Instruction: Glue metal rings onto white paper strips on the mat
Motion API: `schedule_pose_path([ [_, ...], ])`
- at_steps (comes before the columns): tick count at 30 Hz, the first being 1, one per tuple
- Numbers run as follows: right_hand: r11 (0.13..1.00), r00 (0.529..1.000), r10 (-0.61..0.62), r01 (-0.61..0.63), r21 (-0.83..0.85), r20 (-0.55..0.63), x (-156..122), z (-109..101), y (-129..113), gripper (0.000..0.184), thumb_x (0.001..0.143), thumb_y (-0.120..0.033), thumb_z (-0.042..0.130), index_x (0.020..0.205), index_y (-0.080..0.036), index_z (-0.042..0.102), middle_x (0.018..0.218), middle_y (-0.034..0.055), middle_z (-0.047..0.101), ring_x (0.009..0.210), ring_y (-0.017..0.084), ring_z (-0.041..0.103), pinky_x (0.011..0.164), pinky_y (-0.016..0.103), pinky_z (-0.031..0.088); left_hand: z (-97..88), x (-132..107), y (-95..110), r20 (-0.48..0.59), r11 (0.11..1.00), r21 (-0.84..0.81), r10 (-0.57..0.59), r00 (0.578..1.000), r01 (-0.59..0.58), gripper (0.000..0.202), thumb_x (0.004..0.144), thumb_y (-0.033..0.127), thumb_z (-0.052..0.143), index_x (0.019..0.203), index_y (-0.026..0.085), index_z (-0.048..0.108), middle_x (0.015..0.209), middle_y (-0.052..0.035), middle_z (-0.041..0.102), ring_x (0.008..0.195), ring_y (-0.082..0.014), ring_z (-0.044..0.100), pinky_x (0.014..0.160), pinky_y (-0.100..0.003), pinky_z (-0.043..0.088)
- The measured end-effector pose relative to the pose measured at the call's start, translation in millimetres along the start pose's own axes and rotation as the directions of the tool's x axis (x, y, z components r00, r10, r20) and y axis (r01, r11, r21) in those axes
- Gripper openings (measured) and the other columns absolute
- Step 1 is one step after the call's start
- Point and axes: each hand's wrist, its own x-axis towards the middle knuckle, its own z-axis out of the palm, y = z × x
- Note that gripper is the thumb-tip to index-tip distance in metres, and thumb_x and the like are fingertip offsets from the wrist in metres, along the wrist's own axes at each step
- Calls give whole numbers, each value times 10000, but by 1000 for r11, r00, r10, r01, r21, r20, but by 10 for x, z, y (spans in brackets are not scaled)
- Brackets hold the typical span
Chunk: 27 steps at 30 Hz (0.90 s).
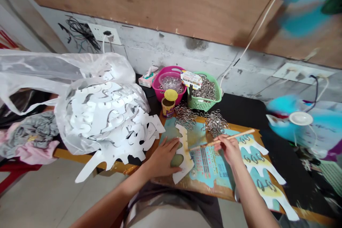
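My left hand lies flat with its fingers stretched out, pressing a white cut-out card onto the wooden board. My right hand pinches a thin wooden stick whose tip reaches left toward the card. A printed turquoise sheet lies under both. Loose metal rings are heaped just beyond the hands. To the right, several finished cards with rings on them overlap in a row.
A clear plastic bag of white cut-outs spills from the left. At the back stand a small yellow-lidded pot, a pink basket and a green basket of rings. A spinning blue fan sits at right. Cloth lies far left.
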Motion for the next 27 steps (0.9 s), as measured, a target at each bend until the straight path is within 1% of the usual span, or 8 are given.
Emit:
schedule_pose_path([
  [5,997,985,47,-36,-69,169,-76,-25,25,279,789,-433,741,697,-170,748,519,33,660,416,144,594,425,230,492,10,3,10,33,999,4,-39,999,39,994,767,617,697,1527,123,291,1594,-194,313,1478,-346,290,1225,-559,149],
  [9,999,999,-11,14,-52,50,-185,-74,13,280,808,-473,727,770,-199,766,609,39,706,496,166,648,501,257,540,-10,1,30,-4,1000,7,-12,1000,12,936,801,590,670,1521,127,292,1577,-203,344,1470,-342,310,1218,-559,165],
  [12,994,996,16,-6,-107,90,-265,-122,11,294,801,-478,737,729,-194,762,545,35,669,458,174,621,474,270,520,-30,-4,43,-29,1000,7,-4,1000,5,904,817,582,656,1513,128,300,1567,-203,362,1461,-346,330,1212,-561,182],
  [16,996,1000,3,-1,-84,15,-353,-190,47,311,805,-509,726,770,-202,756,616,35,705,509,176,651,515,273,544,-27,3,41,-12,1000,-1,-4,1000,4,948,786,592,691,1510,115,305,1565,-213,361,1464,-348,322,1216,-570,166],
  [20,995,998,28,-22,-94,65,-439,-233,82,287,818,-460,731,736,-185,755,553,32,666,478,166,623,484,256,515,-17,5,24,6,1000,-17,-11,1000,11,959,793,562,701,1528,126,266,1578,-209,336,1478,-347,290,1214,-584,154],
  [23,999,998,-2,-1,-49,-55,-494,-239,97,290,789,-484,747,743,-198,755,601,33,688,494,175,633,497,276,536,-24,-20,47,2,1000,-27,-11,1000,11,946,807,514,704,1537,144,230,1586,-201,319,1480,-359,269,1200,-614,167],
  [25,997,998,21,-25,-67,-58,-528,-239,111,295,790,-490,745,772,-197,762,644,45,710,537,191,659,538,292,558,-23,-58,107,-34,1000,-24,-13,999,13,837,826,441,702,1500,156,297,1560,-194,356,1459,-365,299,1186,-618,208],
  [27,994,1000,31,-31,-102,-7,-566,-243,128,299,812,-485,729,756,-193,758,601,41,690,520,185,646,524,281,541,-6,-107,208,-59,1000,-27,-10,998,9,584,872,337,659,1387,175,439,1464,-169,468,1364,-339,426,1143,-565,324],
])
